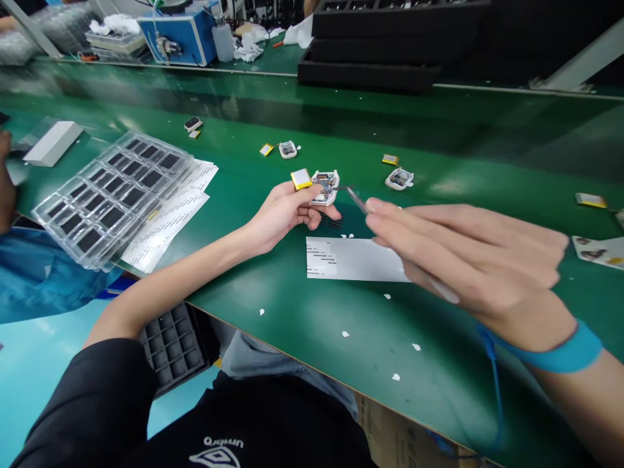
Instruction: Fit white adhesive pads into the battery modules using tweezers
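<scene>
A small white device with an exposed circuit board (325,186) is held between the thumb and fingers of my left hand (290,208). Its yellow-edged battery (301,178) lies against the device's left side, above my thumb. My right hand (458,260), wearing a blue wrist strap (560,351), is closed on metal tweezers (357,198). The tweezer tips point left and reach the right edge of the device. Below both hands, a white label sheet (358,260) lies on the green table (292,325), its right end hidden by my right hand.
Opened devices (288,149) (400,179) with batteries lie farther back. Clear trays of dark parts (114,192) rest on printed sheets (188,211) at left. Black foam trays (365,71) and a blue box (180,36) stand behind. Another person's hand (6,182) shows at far left.
</scene>
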Demonstrator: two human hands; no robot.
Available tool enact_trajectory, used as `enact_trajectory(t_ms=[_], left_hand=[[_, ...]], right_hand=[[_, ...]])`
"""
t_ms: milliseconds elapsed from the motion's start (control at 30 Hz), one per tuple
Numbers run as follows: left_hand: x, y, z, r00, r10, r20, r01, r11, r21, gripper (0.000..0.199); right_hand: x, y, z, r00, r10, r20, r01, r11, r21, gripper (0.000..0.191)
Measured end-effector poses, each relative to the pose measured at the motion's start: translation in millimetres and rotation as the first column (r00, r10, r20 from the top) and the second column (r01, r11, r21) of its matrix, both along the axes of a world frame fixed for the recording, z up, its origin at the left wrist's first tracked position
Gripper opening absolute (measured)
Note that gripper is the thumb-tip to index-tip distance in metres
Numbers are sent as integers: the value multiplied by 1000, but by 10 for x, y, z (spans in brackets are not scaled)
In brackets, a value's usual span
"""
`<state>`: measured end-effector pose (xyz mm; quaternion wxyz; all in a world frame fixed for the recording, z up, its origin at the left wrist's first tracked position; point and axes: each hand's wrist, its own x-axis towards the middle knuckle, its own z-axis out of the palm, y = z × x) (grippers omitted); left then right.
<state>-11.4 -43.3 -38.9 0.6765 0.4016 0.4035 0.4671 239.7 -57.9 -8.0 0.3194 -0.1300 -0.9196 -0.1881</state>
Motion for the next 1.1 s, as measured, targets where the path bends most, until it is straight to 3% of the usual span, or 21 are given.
enact_trajectory(t_ms=[100,233,400,533,800,1100], left_hand=[[31,-19,-4,996,78,-43,-77,997,9,16],[44,-38,-1,991,106,-84,-106,994,-7,19],[74,-91,36,983,110,-148,-113,994,-7,18],[91,-107,31,979,128,-156,-125,992,32,14],[105,-115,8,959,162,-231,-145,985,92,28],[100,-115,-21,957,157,-244,-133,985,111,21]], right_hand=[[-43,-47,-9,1000,25,5,-24,999,-41,53],[-132,-2,-70,996,85,-22,-83,993,83,34],[-168,24,-86,999,49,-11,-48,998,38,48],[-159,19,-117,998,61,-4,-60,993,103,35],[-143,41,-293,991,50,-128,-65,991,-115,51],[-134,47,-270,985,60,-159,-86,983,-162,60]])
